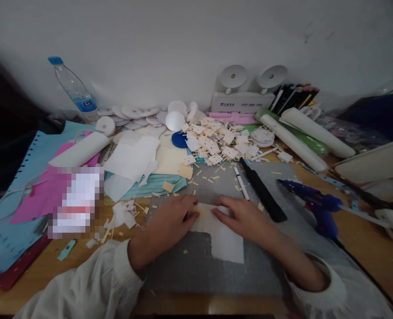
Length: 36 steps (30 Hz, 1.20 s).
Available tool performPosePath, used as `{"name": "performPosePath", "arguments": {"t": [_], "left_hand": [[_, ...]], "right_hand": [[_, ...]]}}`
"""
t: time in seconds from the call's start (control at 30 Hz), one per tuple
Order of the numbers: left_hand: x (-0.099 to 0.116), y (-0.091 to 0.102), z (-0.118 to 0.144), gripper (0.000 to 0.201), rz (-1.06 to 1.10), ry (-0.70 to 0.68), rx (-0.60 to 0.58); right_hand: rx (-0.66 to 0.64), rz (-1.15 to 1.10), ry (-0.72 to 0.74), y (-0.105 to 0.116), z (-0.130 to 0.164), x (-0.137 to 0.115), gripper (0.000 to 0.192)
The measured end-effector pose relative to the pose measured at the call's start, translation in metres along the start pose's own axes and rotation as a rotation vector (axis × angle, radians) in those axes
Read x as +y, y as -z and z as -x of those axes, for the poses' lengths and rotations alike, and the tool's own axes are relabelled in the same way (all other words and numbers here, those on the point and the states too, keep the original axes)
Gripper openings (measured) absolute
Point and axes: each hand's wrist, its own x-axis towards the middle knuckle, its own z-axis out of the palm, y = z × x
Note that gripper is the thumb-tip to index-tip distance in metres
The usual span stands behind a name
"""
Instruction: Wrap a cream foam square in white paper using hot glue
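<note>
Both of my hands rest on a white sheet of paper [226,241] lying on a grey cutting mat [196,266]. My left hand [168,223] presses its fingers on the sheet's upper left corner. My right hand [246,219] lies flat on the upper right part, fingertips pointing toward the left hand. Neither hand lifts the sheet. A black ruler [263,190] and a white pen [241,182] lie just beyond my right hand.
A blue glue gun [316,206] with its cord sits right of the mat. A heap of small cream paper pieces [216,144], white discs, rolled paper [296,144], coloured sheets [43,195], a water bottle [75,91] and markers crowd the back.
</note>
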Motion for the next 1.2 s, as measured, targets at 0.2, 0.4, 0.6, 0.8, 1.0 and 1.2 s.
{"name": "performPosePath", "arguments": {"t": [0.2,0.4,0.6,0.8,1.0,1.2], "left_hand": [[0.007,0.004,0.009,0.021,-0.185,-0.172,0.049],[0.003,0.007,0.023,0.030,-0.328,-0.344,-0.002],[0.001,0.008,0.034,0.041,-0.370,-0.314,-0.065],[0.002,0.004,0.037,0.042,-0.403,-0.301,-0.063],[0.001,0.002,0.036,0.042,-0.416,-0.307,-0.066],[0.003,0.005,0.031,0.037,-0.362,-0.325,-0.062]], "right_hand": [[0.009,0.006,0.026,-0.002,-0.003,0.002,0.019],[0.035,0.013,0.006,-0.004,-0.005,0.002,0.016],[0.055,0.021,-0.011,-0.007,-0.007,0.005,0.013],[0.068,0.017,-0.019,-0.008,-0.006,0.004,0.012],[0.056,-0.007,0.019,-0.006,-0.010,0.008,0.012],[0.037,-0.063,0.044,-0.005,-0.010,0.015,0.012]]}}
